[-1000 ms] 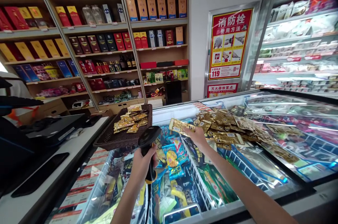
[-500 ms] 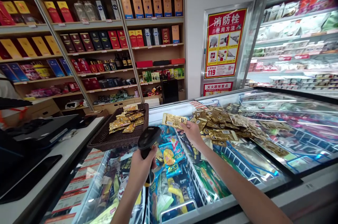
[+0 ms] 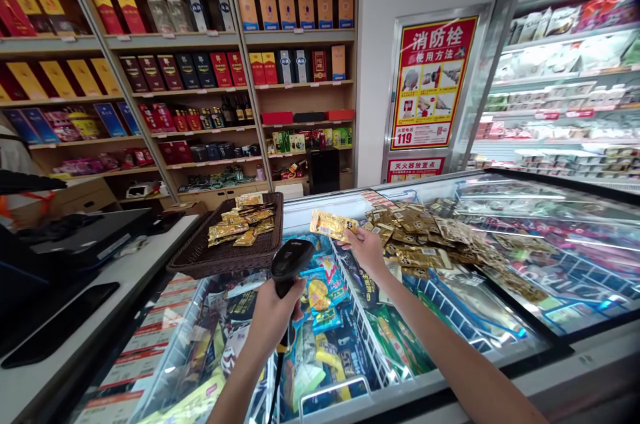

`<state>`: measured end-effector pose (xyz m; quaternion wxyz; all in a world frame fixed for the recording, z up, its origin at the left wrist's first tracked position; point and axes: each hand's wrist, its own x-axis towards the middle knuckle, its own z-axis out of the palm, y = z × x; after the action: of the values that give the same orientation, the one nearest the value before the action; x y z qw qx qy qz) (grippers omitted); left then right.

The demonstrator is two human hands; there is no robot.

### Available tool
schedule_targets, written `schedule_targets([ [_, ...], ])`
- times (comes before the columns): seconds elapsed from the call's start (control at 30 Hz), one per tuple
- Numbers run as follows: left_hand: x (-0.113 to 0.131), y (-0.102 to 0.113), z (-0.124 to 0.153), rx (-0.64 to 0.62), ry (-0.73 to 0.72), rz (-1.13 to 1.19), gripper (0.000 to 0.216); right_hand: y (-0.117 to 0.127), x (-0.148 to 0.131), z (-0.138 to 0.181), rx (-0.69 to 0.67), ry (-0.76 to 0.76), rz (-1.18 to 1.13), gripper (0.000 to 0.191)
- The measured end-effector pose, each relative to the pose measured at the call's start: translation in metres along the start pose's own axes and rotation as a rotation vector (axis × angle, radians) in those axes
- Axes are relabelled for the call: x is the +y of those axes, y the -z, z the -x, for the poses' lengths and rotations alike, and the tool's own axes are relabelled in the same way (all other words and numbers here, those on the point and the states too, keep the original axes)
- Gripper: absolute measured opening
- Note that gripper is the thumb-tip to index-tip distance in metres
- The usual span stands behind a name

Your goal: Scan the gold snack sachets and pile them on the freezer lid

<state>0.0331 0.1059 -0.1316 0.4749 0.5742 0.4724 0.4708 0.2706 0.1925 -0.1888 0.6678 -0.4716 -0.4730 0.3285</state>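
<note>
My left hand [image 3: 278,309] is wrapped round the handle of a black barcode scanner [image 3: 292,260], its head tilted up toward the right. In my right hand [image 3: 366,251] a flat gold snack packet [image 3: 332,225] is pinched by its right end, printed label facing me. The packet hangs just beyond the scanner's head, apart from it. Left of them a dark brown woven basket [image 3: 193,256] holds several gold packets [image 3: 246,219]. A big heap of similar gold packets [image 3: 417,231] lies on the freezer's glass top, behind and right of my right hand.
Beneath my hands is a glass-topped chest freezer [image 3: 450,357] with wire baskets of bagged frozen goods. A counter [image 3: 90,324] with a black device stands at left. Shelves of boxed bottles [image 3: 295,37], a red fire-hydrant poster [image 3: 434,81] and a refrigerated display [image 3: 565,91] are behind.
The scanner and my left hand have shifted slightly right in view. The gold packet has tilted a little in my right hand, and the camera view has moved slightly.
</note>
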Motion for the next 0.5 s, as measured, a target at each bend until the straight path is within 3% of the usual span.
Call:
schedule_targets([
  [0.37, -0.001, 0.001, -0.001, -0.003, 0.004, 0.038, 0.037, 0.001, -0.001, -0.001, 0.022, -0.012, -0.007, 0.048],
  [0.5, 0.007, 0.001, 0.002, -0.002, -0.007, 0.009, 0.037, 0.017, -0.001, -0.011, 0.069, -0.14, 0.093, 0.04],
])
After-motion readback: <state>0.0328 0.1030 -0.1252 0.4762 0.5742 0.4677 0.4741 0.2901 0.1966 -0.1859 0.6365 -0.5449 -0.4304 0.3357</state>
